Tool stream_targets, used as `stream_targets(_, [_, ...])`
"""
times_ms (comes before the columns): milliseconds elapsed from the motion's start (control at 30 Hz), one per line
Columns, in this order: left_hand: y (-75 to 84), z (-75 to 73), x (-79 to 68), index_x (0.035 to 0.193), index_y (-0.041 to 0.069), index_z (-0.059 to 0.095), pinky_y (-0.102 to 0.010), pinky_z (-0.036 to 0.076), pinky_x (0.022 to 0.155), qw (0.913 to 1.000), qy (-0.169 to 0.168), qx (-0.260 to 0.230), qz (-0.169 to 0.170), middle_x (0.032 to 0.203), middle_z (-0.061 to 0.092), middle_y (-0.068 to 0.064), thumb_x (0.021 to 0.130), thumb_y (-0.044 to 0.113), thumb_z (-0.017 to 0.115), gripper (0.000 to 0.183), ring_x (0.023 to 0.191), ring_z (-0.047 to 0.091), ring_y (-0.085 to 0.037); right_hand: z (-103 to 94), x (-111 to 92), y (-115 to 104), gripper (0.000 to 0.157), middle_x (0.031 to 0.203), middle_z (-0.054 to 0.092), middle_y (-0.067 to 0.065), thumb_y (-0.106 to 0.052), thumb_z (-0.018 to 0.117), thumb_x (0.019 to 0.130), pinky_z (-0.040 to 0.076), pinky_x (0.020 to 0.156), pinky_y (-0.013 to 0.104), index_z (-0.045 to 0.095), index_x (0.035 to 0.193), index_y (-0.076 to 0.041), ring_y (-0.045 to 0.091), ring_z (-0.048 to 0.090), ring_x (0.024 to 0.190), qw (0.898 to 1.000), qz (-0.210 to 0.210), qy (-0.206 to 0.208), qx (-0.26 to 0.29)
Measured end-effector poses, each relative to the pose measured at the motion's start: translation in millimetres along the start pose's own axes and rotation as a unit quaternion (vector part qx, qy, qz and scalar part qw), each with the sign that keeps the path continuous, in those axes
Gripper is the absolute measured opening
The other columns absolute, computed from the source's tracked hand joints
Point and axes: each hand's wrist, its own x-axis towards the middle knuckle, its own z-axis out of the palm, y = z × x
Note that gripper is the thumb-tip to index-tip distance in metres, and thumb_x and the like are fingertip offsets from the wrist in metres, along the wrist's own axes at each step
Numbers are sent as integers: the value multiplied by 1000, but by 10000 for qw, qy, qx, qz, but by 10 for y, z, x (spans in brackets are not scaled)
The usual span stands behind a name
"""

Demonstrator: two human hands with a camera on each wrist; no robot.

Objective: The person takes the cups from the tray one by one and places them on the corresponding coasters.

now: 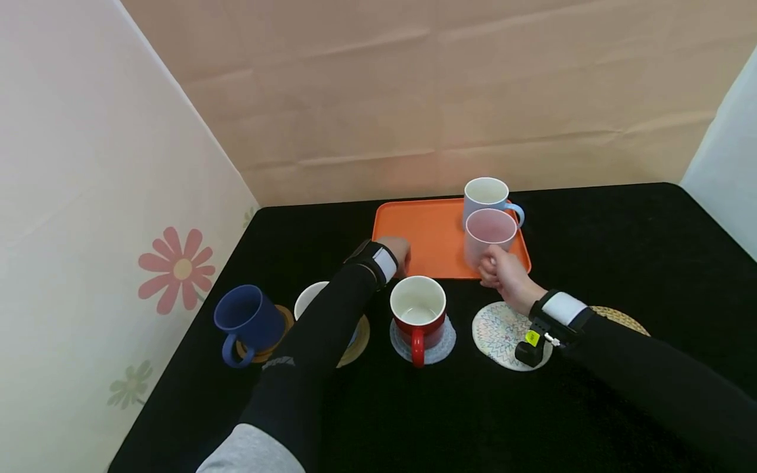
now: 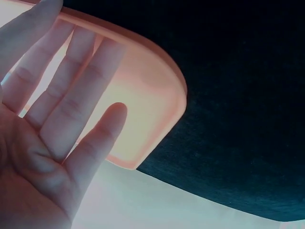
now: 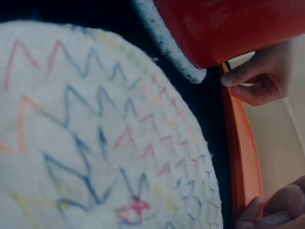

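Note:
My left hand (image 1: pixel 399 253) is at the near left corner of an orange tray (image 1: pixel 422 226), its thumb on the rim and its fingers (image 2: pixel 86 90) reaching up to it. My right hand (image 1: pixel 507 274) grips the near side of a pink mug (image 1: pixel 476 248) at its handle, which my fingers cover; the mug stands at the tray's right end. Behind it is a light blue mug (image 1: pixel 469 209) with its handle to the right. In the right wrist view, my right hand (image 3: pixel 279 207) shows at the lower corner, by the tray's edge.
Before the tray, a red mug (image 1: pixel 408 328) stands on a grey coaster (image 1: pixel 449 341), and a patterned white coaster (image 1: pixel 497 332) lies bare. Farther left are a white mug (image 1: pixel 309 297), partly behind my left arm, and a dark blue mug (image 1: pixel 254 325). A woven coaster (image 1: pixel 621 318) shows past my right wrist.

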Motion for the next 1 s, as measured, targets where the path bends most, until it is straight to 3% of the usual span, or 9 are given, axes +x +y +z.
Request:
stream_targets(133, [77,-76,-182,72,17,71,-31,47,66,9997,85,-181,-101,83,62,0,77,15,81,11,82,53,-20,35,-19,17,48,52,34,-5,-20,29,102,34,63,28,35,54,-15,15,34,50,9997,23,204,-93])
stream_targets(267, [224,-216,-544,79,13,71,-30,47,68,9995,63,-298,-109,84,63,-2,82,13,78,8,83,54,-19,34,-51,18,48,53,35,-4,-22,30,103,34,62,29,36,56,-15,16,34,51,9992,-3,328,-224])
stream_targets(367, [304,-298,-781,82,11,71,-27,46,69,9998,79,-172,2,84,64,-2,86,11,74,5,82,54,-18,31,-65,2,48,53,34,-4,-22,30,103,32,60,29,35,56,-15,17,33,50,9987,-72,397,-298])
stream_targets(500, [338,-347,-965,80,9,70,-25,43,65,9993,252,-1,271,80,64,-1,87,11,73,8,79,55,-16,39,-88,-44,48,52,33,-4,-21,31,102,29,57,29,34,55,-14,16,32,49,9983,-219,501,-209])
stream_targets(600, [336,-354,-1022,80,9,70,-25,42,63,9987,351,32,374,77,64,-1,85,12,75,8,78,55,-16,51,-131,-87,47,52,32,-4,-19,31,102,27,56,30,33,55,-14,14,31,48,9982,-311,517,-64])
stream_targets(767, [305,-311,-942,85,10,70,-25,44,65,9992,295,-29,250,81,64,0,85,14,75,7,81,56,-16,56,-232,-142,48,51,31,-4,-16,31,103,17,59,36,32,54,-14,14,28,47,9978,-447,435,234])
stream_targets(1000, [249,-292,-839,84,11,69,-26,44,65,9996,197,83,206,82,65,0,84,15,77,9,80,56,-16,33,-382,-160,47,54,29,-2,-18,29,104,18,60,38,32,57,-13,21,23,51,9984,-485,270,-67])
